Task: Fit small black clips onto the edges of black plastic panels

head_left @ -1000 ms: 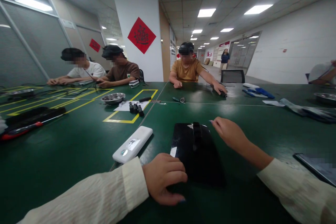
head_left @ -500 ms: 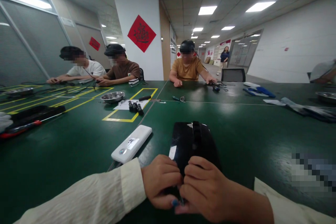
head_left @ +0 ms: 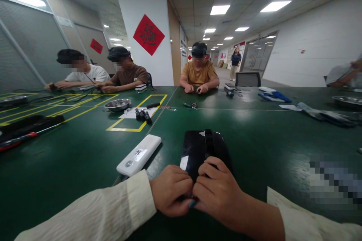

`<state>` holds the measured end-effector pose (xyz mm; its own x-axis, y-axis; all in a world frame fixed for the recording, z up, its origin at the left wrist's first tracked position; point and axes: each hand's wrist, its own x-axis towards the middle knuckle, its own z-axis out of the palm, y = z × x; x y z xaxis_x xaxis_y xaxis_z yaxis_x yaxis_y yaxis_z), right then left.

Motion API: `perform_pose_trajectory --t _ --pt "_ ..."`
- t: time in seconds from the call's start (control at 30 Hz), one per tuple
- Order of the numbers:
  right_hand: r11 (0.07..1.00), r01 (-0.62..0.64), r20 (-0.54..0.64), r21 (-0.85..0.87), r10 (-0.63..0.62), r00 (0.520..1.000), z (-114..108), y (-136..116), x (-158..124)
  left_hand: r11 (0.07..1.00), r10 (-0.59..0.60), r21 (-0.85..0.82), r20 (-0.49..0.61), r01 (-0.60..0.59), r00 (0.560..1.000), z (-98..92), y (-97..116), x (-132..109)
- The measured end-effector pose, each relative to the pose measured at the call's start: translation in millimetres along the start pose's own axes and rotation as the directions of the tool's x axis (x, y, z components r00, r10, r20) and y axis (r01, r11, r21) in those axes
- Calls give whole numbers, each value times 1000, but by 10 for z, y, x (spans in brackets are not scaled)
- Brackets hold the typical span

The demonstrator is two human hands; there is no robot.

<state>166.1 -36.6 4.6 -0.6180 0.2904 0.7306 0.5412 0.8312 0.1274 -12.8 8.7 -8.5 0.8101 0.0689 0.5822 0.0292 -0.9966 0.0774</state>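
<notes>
My left hand [head_left: 172, 190] and my right hand [head_left: 216, 188] are closed and pressed together at the near end of a glossy black case-like object [head_left: 192, 147]. A black strap [head_left: 209, 141] runs along its top, and a white label [head_left: 184, 162] sits on its left side. A small blue tip [head_left: 192, 203] shows beside my left thumb. My fingers hide whatever lies between them, so what they grip I cannot make out. Left of the black object lies a white power bank [head_left: 139, 156] with a paper label.
On the green table [head_left: 263, 139] are a metal bowl [head_left: 117, 104], black cylindrical parts [head_left: 143, 115], pliers [head_left: 190, 105], a red-handled screwdriver [head_left: 19, 141] and gloves [head_left: 322, 115]. Several people sit around it; one person [head_left: 199, 71] faces me across the table.
Both hands stay together by the black object; my right hand has risen slightly and the blue tip sits higher. The view has shifted a little. The person opposite has brought both hands together.
</notes>
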Motion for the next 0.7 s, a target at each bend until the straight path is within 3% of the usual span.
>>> perform_pose_trajectory --t 0.27,0.5,0.7 --pt "992 -105 85 69 99 991 -40 17 83 984 -153 88 -26 155 988 -53 5 0" --pt "986 -149 102 73 141 985 -50 -15 92 981 -166 101 16 164 986 -75 -17 -7" --pt "980 -192 140 45 184 973 -96 -31 122 975 -209 70 -28 210 978 -101 -3 -25"
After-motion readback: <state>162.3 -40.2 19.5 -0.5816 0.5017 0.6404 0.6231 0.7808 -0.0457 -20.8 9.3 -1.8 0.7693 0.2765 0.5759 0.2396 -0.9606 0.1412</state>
